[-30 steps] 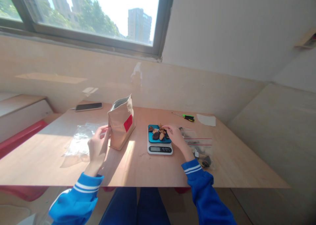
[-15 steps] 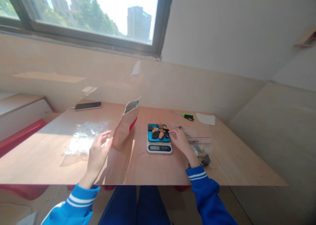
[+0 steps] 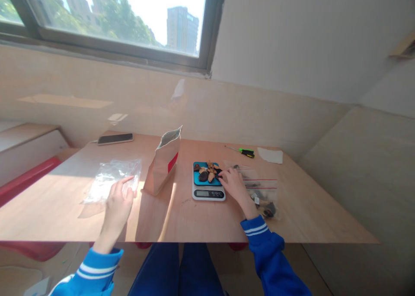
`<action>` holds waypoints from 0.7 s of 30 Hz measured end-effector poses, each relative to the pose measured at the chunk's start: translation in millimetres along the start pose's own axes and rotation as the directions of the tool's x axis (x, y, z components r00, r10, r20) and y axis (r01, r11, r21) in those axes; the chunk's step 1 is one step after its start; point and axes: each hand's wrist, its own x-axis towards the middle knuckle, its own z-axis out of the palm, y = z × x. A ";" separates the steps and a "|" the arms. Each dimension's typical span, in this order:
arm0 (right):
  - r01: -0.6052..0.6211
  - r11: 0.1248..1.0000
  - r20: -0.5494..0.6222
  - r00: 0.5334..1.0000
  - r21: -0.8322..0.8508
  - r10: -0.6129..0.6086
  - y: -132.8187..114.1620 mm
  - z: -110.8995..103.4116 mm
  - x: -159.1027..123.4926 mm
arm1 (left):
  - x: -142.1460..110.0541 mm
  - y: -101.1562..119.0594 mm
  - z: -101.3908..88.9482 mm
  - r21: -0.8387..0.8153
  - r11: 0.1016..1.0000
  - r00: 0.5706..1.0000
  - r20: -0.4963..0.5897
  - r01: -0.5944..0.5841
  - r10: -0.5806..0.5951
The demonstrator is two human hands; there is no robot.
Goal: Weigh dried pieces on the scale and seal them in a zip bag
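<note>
My left hand (image 3: 118, 207) is open above the right edge of the clear plastic bags (image 3: 105, 181), its fingers loosely spread and nothing held. An upright paper pouch (image 3: 158, 172) with a red patch and an open, silvery mouth stands to its right. Dried slices (image 3: 211, 176), dark brown and tan, are heaped on the blue plate of a small digital scale (image 3: 197, 194). At the heap's right side, my right hand (image 3: 234, 184) has its fingers and thumb closed around a dark slice. The number on the display is too faint to read.
Zip bags with red strips and dark dried pieces (image 3: 267, 207) lie under and beside my right forearm. Behind are a green-and-black screwdriver (image 3: 246, 152) and a white paper piece (image 3: 270, 156). A phone (image 3: 116, 139) lies at the back left, near the wall.
My left hand has moved left and toward me, from beside the pouch to the clear bags. My right hand stays at the scale, its fingertips slightly closer to the heap.
</note>
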 end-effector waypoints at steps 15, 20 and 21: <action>0.091 0.995 -0.030 0.995 0.026 -0.090 -8.9 -19.2 -73.3 | 29.2 -47.2 -5.3 0.170 0.981 0.995 0.069 -0.089 0.078; 0.070 0.996 -0.048 0.996 -0.046 -0.072 -1.6 -6.3 -104.4 | 32.2 -46.8 0.3 0.174 0.974 0.984 0.130 -0.144 0.122; 0.065 0.997 -0.056 0.996 -0.031 -0.067 -0.9 -6.0 -108.3 | 32.8 -46.8 0.4 0.180 0.973 0.983 0.139 -0.147 0.122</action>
